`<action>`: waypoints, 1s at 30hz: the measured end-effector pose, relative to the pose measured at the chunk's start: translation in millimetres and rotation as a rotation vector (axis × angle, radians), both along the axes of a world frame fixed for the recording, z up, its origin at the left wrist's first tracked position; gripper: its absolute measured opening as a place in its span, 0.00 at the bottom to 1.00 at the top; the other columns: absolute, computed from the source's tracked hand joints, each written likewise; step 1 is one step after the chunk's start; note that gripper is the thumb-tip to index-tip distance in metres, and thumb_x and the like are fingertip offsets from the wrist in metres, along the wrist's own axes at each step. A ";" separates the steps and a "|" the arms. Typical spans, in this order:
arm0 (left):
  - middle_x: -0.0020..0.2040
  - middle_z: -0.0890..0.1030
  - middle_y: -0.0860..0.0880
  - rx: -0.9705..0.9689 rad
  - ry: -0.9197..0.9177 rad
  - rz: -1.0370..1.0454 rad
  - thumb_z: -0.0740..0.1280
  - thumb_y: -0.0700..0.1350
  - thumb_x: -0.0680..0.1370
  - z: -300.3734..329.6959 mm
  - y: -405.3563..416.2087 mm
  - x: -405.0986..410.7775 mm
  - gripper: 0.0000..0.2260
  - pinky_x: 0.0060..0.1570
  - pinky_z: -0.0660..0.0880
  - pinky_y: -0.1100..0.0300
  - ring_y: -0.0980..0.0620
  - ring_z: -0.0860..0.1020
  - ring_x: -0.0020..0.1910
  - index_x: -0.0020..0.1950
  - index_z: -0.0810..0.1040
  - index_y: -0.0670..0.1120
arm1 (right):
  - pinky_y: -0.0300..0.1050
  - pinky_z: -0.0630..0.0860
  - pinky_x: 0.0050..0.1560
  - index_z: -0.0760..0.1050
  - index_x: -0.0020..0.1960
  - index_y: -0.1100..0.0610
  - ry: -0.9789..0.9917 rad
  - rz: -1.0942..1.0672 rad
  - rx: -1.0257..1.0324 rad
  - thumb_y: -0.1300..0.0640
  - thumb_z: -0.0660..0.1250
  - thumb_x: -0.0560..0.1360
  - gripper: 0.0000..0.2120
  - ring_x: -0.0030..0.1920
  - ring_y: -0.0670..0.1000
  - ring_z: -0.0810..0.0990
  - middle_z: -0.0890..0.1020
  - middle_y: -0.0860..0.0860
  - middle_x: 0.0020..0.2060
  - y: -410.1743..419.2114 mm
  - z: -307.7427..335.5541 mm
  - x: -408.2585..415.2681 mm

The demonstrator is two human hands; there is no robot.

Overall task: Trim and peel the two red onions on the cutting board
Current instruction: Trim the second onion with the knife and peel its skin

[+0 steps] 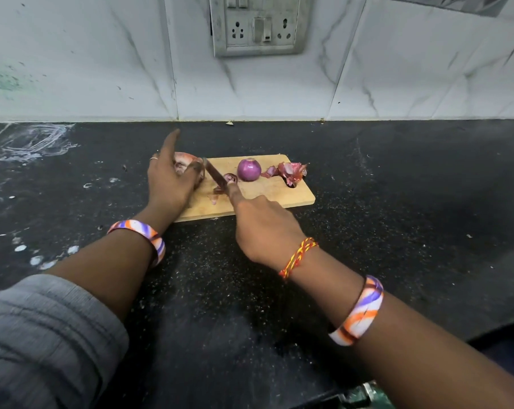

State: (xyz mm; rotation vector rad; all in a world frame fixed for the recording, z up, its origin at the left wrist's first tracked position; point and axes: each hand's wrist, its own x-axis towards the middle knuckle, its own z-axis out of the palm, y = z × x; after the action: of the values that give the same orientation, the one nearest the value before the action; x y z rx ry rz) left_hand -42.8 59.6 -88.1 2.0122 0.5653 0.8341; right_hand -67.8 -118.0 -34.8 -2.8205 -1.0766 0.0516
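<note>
Well, starting at the far left, my grey sleeve [43, 335] runs off the bottom corner, and a striped bangle [140, 236] sits on that wrist above the black counter [397, 231], which is smeared with white streaks and flecks I can't identify. My left hand [170, 180] is cupped over the unpeeled red onion [182, 162] at the left end of the cutting board [267, 193], fingers curled down around it with the forefinger sticking up and away; my hand covers most of that onion, so only a papery pinkish patch shows. Just beside it the knife [216, 178] slants across the board, its tip close to my left fingers; the blade is blurred and the handle is buried inside my right hand [264, 225], which is wrapped tight around it with the forefinger laid along the spine. Under the blade lie small dark trimmings [230, 178], too smudged to say whether they are ends or skin. Next along, the peeled onion [249, 169] stands on the board, glossy purple, apart from the knife. Further right a heap of dry skins [291, 172] partly hides the board's hanging hole. On my right wrist are a red-and-yellow thread [298, 256] and a second bangle [357, 312]; the forearm is cut off by the lower right edge. Behind, the marble-tiled wall carries a switch plate [257, 25], cropped at the top
</note>
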 end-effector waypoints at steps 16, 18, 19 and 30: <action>0.44 0.82 0.37 0.066 0.428 0.207 0.66 0.53 0.74 40.2 -5.8 5.8 0.18 0.45 0.78 0.51 0.37 0.81 0.42 0.47 0.79 0.37 | 0.52 0.72 0.46 0.48 0.76 0.51 0.028 -0.022 0.039 0.64 0.58 0.76 0.33 0.54 0.60 0.77 0.76 0.59 0.54 -14.7 -3.8 3.5; 0.44 0.82 0.37 0.018 0.408 0.209 0.64 0.51 0.75 40.7 -2.5 3.9 0.17 0.46 0.78 0.51 0.37 0.81 0.43 0.47 0.79 0.37 | 0.51 0.71 0.44 0.48 0.76 0.51 0.030 -0.013 0.069 0.64 0.58 0.76 0.32 0.53 0.60 0.77 0.77 0.58 0.53 -13.9 -4.5 2.0; 0.45 0.82 0.37 -0.003 0.388 0.218 0.62 0.51 0.76 41.6 -1.0 2.7 0.17 0.47 0.78 0.51 0.38 0.81 0.44 0.47 0.79 0.37 | 0.51 0.71 0.43 0.48 0.76 0.51 0.027 -0.010 0.080 0.64 0.57 0.76 0.32 0.53 0.60 0.77 0.77 0.58 0.53 -13.9 -4.8 1.8; 0.56 0.78 0.38 0.231 0.462 0.137 0.62 0.42 0.75 63.5 1.8 -5.6 0.12 0.54 0.74 0.48 0.36 0.76 0.55 0.56 0.78 0.41 | 0.50 0.67 0.41 0.48 0.76 0.51 0.021 -0.043 0.144 0.63 0.55 0.77 0.30 0.53 0.62 0.77 0.77 0.60 0.54 -19.4 1.6 8.3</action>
State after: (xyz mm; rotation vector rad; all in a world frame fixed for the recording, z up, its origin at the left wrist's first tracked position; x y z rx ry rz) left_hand -48.3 61.4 -24.6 2.4203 0.9081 0.5268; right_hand -59.4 -137.3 -33.3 -2.7065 -0.9740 -0.0009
